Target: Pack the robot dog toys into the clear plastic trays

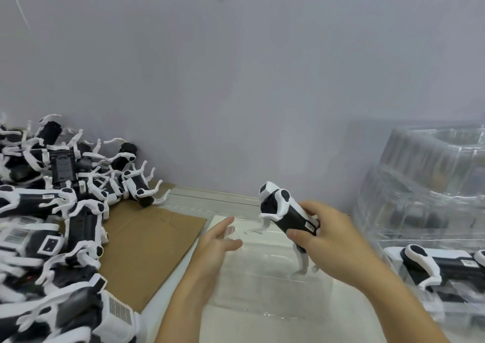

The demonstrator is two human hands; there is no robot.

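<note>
Right hand point(333, 237) fingers curled round a black-and-white robot dog toy point(284, 212), held above the clear plastic tray point(262, 285) at the worktop's near middle; left hand point(216, 245) spread loose over the tray's left edge.

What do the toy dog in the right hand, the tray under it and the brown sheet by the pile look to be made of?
Toy dog held in the right hand: apparently hard moulded plastic, matt black body with white shells.
Tray: thin clear plastic, glossy; the white surface shows through and its ridges catch glare.
Brown sheet: looks like cardboard, matt, with a crease and cut edges.
</note>
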